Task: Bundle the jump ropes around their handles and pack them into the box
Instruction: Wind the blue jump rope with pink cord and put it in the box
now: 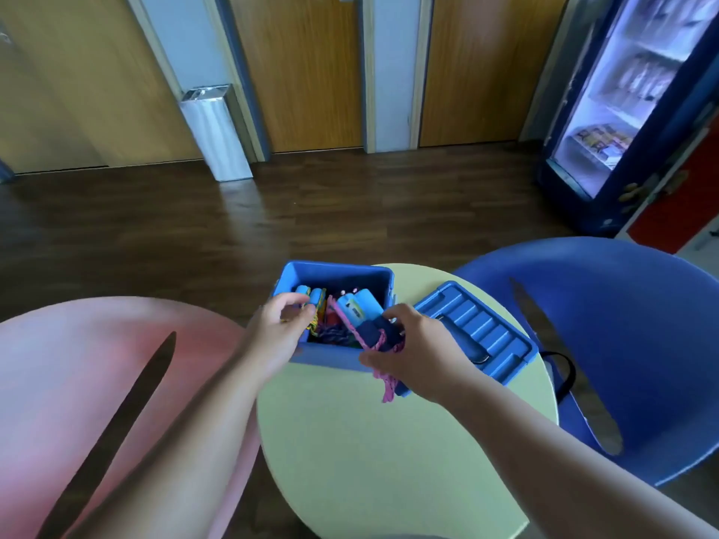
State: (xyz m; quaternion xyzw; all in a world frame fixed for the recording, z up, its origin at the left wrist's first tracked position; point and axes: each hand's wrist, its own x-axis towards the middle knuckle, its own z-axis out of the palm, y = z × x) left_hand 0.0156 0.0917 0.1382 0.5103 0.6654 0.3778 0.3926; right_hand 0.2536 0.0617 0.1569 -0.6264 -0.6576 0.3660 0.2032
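Observation:
A blue plastic box (338, 272) stands open at the far edge of the round green table (389, 441). Inside lie bundled jump ropes with light blue handles (311, 295) and coloured cords. My left hand (278, 332) rests on the box's left wall, its curled fingers touching a yellow-green bundle inside. My right hand (416, 352) grips a jump rope with dark blue handles (379, 331) over the box's near right corner. That rope's pink cord (387, 385) is wound around the handles, and a loose end hangs over the box's front.
The box's blue lid (490, 336) lies upside-up on the table just right of the box. A blue chair (630, 344) stands to the right, a pink chair (97, 383) to the left. Beyond are a dark wood floor, a metal bin and a drinks fridge.

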